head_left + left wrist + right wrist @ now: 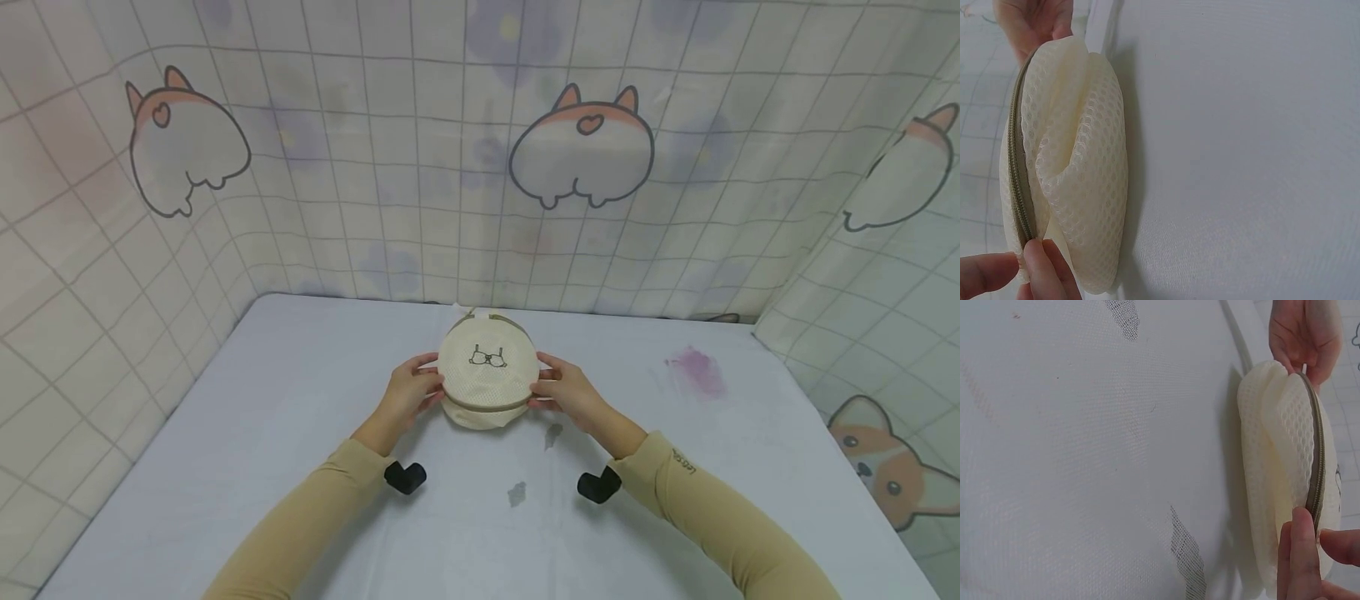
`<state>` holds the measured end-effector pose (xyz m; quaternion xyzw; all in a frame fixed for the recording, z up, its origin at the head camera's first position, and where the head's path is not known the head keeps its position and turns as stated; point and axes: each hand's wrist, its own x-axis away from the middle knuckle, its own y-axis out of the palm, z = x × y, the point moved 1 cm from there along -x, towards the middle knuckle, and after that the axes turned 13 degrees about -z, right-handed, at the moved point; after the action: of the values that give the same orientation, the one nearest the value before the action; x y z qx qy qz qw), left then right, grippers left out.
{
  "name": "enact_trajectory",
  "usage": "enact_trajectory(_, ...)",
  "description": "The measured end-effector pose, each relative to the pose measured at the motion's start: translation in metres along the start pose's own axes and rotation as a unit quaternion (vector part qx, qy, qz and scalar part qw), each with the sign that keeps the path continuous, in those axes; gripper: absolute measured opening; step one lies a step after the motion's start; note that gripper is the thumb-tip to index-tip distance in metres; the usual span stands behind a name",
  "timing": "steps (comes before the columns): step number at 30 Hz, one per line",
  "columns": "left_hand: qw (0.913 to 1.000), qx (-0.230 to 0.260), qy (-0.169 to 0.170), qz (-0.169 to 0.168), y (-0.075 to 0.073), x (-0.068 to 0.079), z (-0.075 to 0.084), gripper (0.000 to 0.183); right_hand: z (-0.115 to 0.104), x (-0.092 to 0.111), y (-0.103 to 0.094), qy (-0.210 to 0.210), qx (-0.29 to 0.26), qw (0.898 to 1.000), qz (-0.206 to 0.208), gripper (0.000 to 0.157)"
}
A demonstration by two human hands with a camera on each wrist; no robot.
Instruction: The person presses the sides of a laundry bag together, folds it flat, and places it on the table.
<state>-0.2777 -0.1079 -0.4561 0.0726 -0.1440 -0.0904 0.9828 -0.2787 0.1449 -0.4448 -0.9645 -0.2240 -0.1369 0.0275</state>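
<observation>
A round cream mesh laundry bag [489,375] sits toward the back of the white table, its top printed with a small bra drawing. A brown zipper [1017,156] runs around the edge of its lid, and the soft side wall sags in folds below. My left hand [411,388] pinches the rim by the zipper on the left side, thumb above and fingers beneath. On the opposite side my right hand [573,392] pinches the rim the same way, its fingertips close to the zipper in the right wrist view.
The white cloth-covered table [300,467] has a pink stain [697,371] at right and grey patches [517,494] in front of the bag. A grid-patterned curtain [420,167] with cartoon corgis encloses the back and sides. Black wrist cameras [405,477] hang at both cuffs.
</observation>
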Motion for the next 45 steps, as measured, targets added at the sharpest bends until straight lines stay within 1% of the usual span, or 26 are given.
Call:
enact_trajectory(7, 1.0000, -0.001, 0.001, 0.002, 0.0001, -0.0003, 0.0005, 0.047, 0.0009, 0.0003, 0.0001, 0.003, 0.001, 1.000, -0.001, 0.066)
enact_trajectory(22, 0.9997, -0.018, -0.013, 0.007, 0.0001, -0.0012, -0.0004, 0.047, -0.0015, 0.0021, 0.0023, 0.010, 0.007, 1.000, -0.005, 0.066)
enact_trajectory(31, 0.9996, -0.023, -0.015, 0.011, -0.0005, -0.0007, -0.0010, 0.048, 0.0005, -0.0009, 0.0015, 0.010, 0.017, 1.000, -0.006, 0.065)
enact_trajectory(39, 0.9988, -0.041, -0.022, 0.013, -0.0042, -0.0054, -0.0032, 0.048, -0.0001, -0.0042, 0.0001, 0.009, 0.043, 0.999, -0.019, 0.066)
enact_trajectory(45, 0.9983, -0.056, -0.011, 0.007, -0.0033, -0.0029, -0.0031, 0.049, -0.0017, -0.0052, -0.0007, 0.006, 0.062, 0.998, -0.026, 0.066)
